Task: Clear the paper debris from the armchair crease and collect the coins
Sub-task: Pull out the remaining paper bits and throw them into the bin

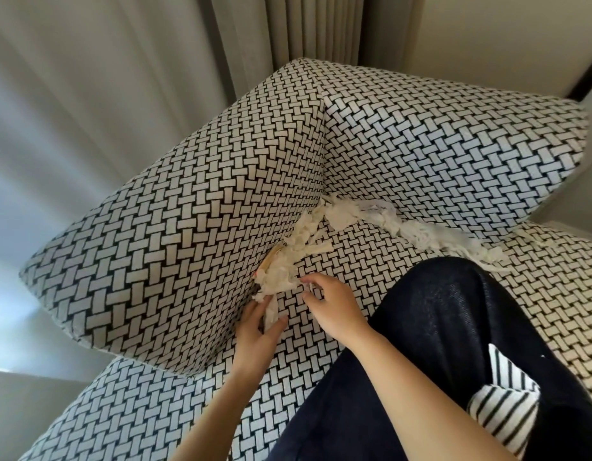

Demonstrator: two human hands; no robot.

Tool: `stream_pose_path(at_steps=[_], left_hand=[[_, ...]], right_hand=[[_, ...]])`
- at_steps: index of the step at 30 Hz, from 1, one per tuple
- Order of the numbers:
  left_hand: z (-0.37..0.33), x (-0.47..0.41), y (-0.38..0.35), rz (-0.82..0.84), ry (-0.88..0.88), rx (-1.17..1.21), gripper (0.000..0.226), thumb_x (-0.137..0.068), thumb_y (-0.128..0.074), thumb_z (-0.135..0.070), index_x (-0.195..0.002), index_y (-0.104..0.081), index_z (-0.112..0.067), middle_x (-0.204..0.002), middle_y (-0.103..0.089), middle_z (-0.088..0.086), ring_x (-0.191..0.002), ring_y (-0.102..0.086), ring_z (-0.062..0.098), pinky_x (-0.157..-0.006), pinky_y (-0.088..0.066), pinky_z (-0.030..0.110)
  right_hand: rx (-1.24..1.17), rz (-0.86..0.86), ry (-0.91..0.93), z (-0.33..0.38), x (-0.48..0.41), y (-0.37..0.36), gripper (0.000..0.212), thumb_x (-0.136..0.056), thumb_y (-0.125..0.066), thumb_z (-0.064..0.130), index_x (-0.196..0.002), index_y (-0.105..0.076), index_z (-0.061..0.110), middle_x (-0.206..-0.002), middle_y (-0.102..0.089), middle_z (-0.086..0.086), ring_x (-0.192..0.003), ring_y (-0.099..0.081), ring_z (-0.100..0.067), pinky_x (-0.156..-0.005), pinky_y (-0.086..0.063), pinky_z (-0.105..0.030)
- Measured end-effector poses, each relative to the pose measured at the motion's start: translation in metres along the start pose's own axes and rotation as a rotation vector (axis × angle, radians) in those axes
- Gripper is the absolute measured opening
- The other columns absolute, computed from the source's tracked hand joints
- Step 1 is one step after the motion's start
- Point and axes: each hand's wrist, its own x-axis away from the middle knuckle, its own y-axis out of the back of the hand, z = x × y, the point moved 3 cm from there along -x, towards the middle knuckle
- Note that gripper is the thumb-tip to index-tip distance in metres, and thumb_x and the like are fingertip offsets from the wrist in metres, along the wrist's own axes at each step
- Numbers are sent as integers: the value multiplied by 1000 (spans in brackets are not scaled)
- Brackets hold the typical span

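White shredded paper debris (417, 232) fills the crease of a black-and-white woven-pattern armchair (188, 227), running along the left arm and the backrest. My left hand (256, 331) lies at the near end of the crease with its fingers closed around a white paper wad (274, 281). My right hand (331, 306) is just to the right, fingertips curled and touching the same clump. A tan, flat edge (271, 256) pokes out of the crease beside the paper. No coins are visible.
My knee in dark trousers (437, 327) rests on the seat cushion (537, 294). A striped cloth (504, 400) hangs at the lower right. Grey curtains (288, 28) and a wall stand behind the chair.
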Motion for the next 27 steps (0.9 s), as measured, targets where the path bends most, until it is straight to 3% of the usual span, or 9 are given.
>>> stream_pose_path(at_steps=[2,4,6,9,13,15,19,24,27], left_hand=[[0,-2,2,-4,-35,15,35,-88,-63,-21,-121,-60,-30,-136,-41,-9,-128,-40,15,-100,-38,26],[0,-4,4,-17,-23,59,24,-87,-63,-15,-104,-67,-31,-132,-47,-5,-124,-45,16,-101,-41,32],[-3,-8,2,12,28,149,25,-86,-62,-12,-97,-68,-33,-126,-54,-7,-119,-48,13,-96,-40,28],[-15,-20,-7,89,82,194,28,-88,-59,-17,-106,-64,-38,-123,-51,-16,-114,-44,4,-88,-33,19],[-26,-39,-25,136,161,245,45,-88,-60,-24,-132,-51,-31,-130,-40,-15,-122,-34,6,-101,-25,25],[-26,-42,-30,90,186,248,45,-87,-61,-25,-130,-52,-30,-136,-43,-12,-126,-35,11,-110,-24,31],[-20,-38,-30,15,189,228,52,-85,-62,-31,-135,-48,-28,-141,-44,-6,-130,-37,17,-106,-30,34],[-21,-31,-29,43,62,149,47,-86,-63,-33,-132,-51,-27,-128,-43,-15,-121,-37,6,-100,-30,28],[-18,-25,-29,80,-56,11,36,-88,-61,-27,-124,-59,-23,-140,-45,-4,-128,-40,12,-107,-29,31]], right_hand=[[-1,3,-7,-1,0,1,32,-94,-52,22,-126,-57,22,-130,-56,5,-120,-48,-7,-92,-32,-13],[-3,5,-15,-2,2,1,32,-94,-52,22,-126,-57,22,-130,-56,5,-120,-49,-7,-92,-32,-14],[-8,3,-18,-2,2,1,32,-94,-53,21,-126,-57,22,-130,-56,6,-120,-48,-7,-93,-32,-14],[-19,-4,-20,-2,2,1,32,-94,-52,20,-125,-58,22,-129,-57,6,-120,-48,-7,-94,-32,-15],[-44,-15,-44,-3,3,1,32,-94,-52,20,-125,-58,21,-127,-58,5,-118,-50,-7,-93,-33,-15],[-52,-19,-55,-3,4,1,32,-94,-52,20,-125,-58,20,-127,-58,5,-117,-50,-7,-92,-34,-15],[-33,-24,-53,-2,3,4,31,-95,-50,20,-125,-58,19,-125,-59,3,-114,-52,-9,-89,-35,-16],[-43,-26,-50,0,1,5,29,-96,-50,21,-123,-59,18,-124,-60,2,-114,-53,-11,-87,-35,-15],[-57,-47,-49,-1,2,6,27,-96,-51,19,-121,-60,16,-121,-62,2,-111,-54,-9,-84,-34,-13]])
